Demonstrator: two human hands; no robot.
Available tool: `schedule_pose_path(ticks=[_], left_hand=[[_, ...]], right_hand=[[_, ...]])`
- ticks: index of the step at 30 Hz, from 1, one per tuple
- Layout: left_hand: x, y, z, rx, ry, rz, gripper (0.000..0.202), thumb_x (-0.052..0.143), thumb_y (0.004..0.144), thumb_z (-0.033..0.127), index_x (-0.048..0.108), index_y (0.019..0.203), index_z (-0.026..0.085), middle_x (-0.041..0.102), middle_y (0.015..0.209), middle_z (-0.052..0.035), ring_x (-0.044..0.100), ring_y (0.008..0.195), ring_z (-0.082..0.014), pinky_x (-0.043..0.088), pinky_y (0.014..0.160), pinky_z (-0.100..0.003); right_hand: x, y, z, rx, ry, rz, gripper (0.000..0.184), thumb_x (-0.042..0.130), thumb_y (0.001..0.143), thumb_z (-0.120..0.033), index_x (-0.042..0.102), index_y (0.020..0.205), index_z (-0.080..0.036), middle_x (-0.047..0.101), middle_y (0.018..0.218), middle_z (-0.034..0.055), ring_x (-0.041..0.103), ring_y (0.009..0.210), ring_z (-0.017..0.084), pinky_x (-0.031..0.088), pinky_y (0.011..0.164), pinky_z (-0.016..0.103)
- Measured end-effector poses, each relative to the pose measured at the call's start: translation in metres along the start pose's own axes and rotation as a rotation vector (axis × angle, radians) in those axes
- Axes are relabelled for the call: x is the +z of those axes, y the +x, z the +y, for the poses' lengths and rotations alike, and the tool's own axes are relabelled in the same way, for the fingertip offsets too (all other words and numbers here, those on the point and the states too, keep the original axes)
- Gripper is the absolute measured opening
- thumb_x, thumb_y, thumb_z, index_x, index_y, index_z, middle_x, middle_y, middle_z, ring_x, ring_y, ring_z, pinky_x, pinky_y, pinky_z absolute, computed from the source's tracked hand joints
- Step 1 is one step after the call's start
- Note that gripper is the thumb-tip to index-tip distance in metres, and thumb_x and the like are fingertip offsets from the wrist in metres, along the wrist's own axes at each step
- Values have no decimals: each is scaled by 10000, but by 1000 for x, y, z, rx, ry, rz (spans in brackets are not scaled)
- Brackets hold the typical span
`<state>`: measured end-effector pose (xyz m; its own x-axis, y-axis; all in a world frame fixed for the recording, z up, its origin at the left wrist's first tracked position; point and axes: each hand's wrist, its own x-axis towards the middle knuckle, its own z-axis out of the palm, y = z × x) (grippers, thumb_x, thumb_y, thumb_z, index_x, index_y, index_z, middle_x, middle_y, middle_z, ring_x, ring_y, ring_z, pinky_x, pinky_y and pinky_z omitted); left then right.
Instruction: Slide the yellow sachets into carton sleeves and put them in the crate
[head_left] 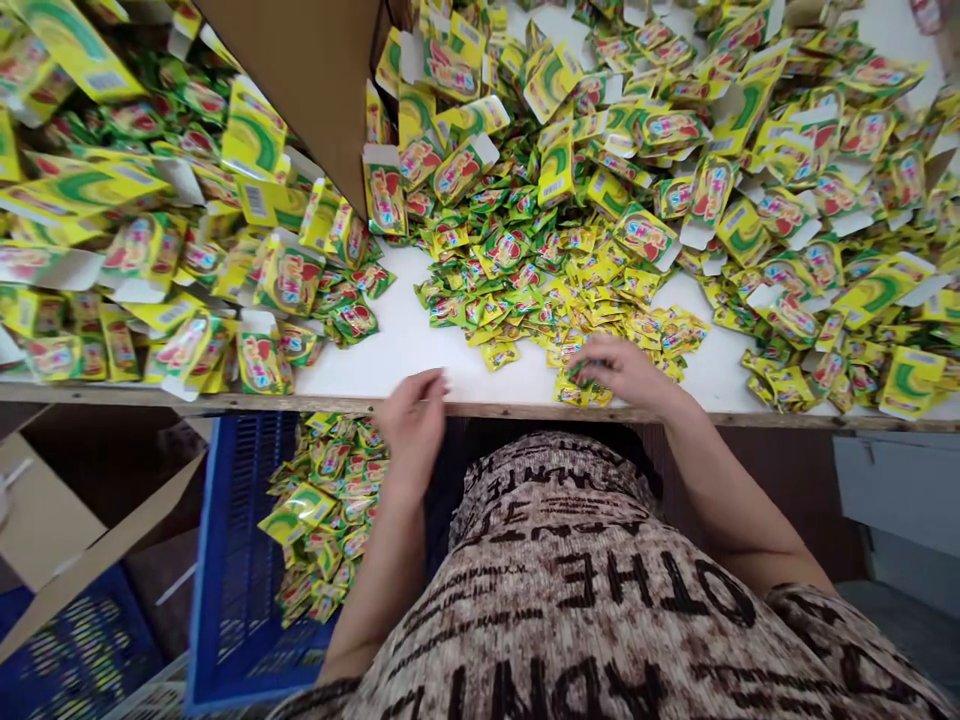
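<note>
So the right grip (622,370) looks closed around a green packet (578,372) at the fingertips, though it's pretty blurry, so I can't swear there's just one in there. Right under it are yellow packets (583,392), close to the near edge of the tabletop (367,360). The left grip (414,425) is off to the left at that same edge, fingers curled in, and I honestly can't tell if there's anything inside it.

Straight ahead of the right grip there's a loose heap of packets (499,255), with small boxes (646,236) piled behind it and off to its right. Down and left of the left grip is a blue basket (247,685) with more packets (330,460) in it.

What could go wrong? I'd worry most about the edge: a quick sweep by the right grip could knock the yellow ones off, since they lie so near it. A loose pinch could drop the green one too. The boxes are stacked messily, so a bump might slide some into the heap. And anything slipping from around the left grip could miss the basket, because that hand is over near its right side.
</note>
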<state>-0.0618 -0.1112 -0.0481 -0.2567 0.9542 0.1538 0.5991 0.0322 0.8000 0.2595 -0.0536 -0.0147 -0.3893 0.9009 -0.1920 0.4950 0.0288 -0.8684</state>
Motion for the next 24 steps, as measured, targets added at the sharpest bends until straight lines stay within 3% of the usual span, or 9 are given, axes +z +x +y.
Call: schedule_pose_path(ticks=[2, 4, 6, 8, 14, 17, 20, 22, 24], left_hand=[[44, 8, 32, 151, -100, -267, 186, 588, 895, 292, 717, 984, 191, 756, 931, -51, 705, 814, -167, 585, 794, -319], [81, 9, 53, 235, -147, -482, 162, 592, 887, 231, 723, 974, 192, 756, 949, -64, 701, 848, -179, 574, 806, -322], [106, 8, 63, 242, -130, -639, 191, 609, 847, 150, 722, 996, 186, 750, 938, -71, 692, 854, -196, 566, 821, -344], [119, 6, 64, 201, -103, -698, 272, 609, 808, 86, 714, 1043, 176, 738, 922, -74, 680, 856, -209, 555, 846, -368], [113, 0, 57, 49, -262, -737, 329, 640, 797, 130, 673, 1122, 169, 704, 937, -60, 646, 798, -169, 534, 778, -306], [110, -1, 60, 114, -216, -819, 284, 697, 717, 109, 707, 994, 171, 676, 922, -44, 605, 719, -138, 501, 696, -264], [108, 11, 64, 108, -241, -844, 135, 657, 735, 95, 716, 835, 164, 689, 832, -28, 615, 712, -135, 482, 687, -251], [101, 31, 66, 52, -325, -720, 75, 653, 771, 151, 716, 810, 169, 705, 787, -23, 635, 732, -143, 487, 701, -256], [90, 62, 66, 20, -365, -471, 74, 658, 793, 220, 715, 816, 178, 716, 793, -24, 644, 752, -150, 498, 720, -269]], right_hand=[[12, -6, -2, 85, -217, -88, 224, 702, 761, -118, 707, 973, -188, 686, 868, 28, 632, 863, 195, 470, 806, 317], [26, -7, -1, 165, -390, -71, 317, 714, 759, -97, 663, 1064, -165, 689, 933, 60, 628, 895, 218, 463, 810, 322], [36, -7, 1, 172, -524, -47, 328, 681, 803, -101, 619, 1121, -147, 665, 1021, 102, 616, 942, 235, 458, 829, 330], [37, -9, 1, 140, -639, -51, 290, 640, 846, -122, 596, 1132, -131, 625, 1078, 137, 593, 989, 254, 454, 855, 346], [31, -22, -4, 29, -748, -97, 103, 605, 875, -188, 618, 954, -124, 584, 1062, 153, 498, 1072, 309, 422, 935, 398], [36, -21, -6, 68, -782, -65, 218, 536, 863, -97, 611, 1068, -94, 599, 1061, 178, 499, 1065, 321, 413, 922, 412], [39, -16, -6, 131, -724, -88, 332, 571, 819, -87, 585, 1150, -68, 619, 1042, 183, 531, 1032, 312, 414, 911, 400], [39, -14, -6, 123, -658, -123, 283, 607, 801, -119, 609, 1083, -91, 619, 1025, 165, 539, 1019, 298, 415, 903, 378], [39, -18, -5, 94, -634, -113, 192, 598, 797, -113, 622, 986, -134, 602, 1026, 147, 532, 1022, 286, 414, 879, 357]])
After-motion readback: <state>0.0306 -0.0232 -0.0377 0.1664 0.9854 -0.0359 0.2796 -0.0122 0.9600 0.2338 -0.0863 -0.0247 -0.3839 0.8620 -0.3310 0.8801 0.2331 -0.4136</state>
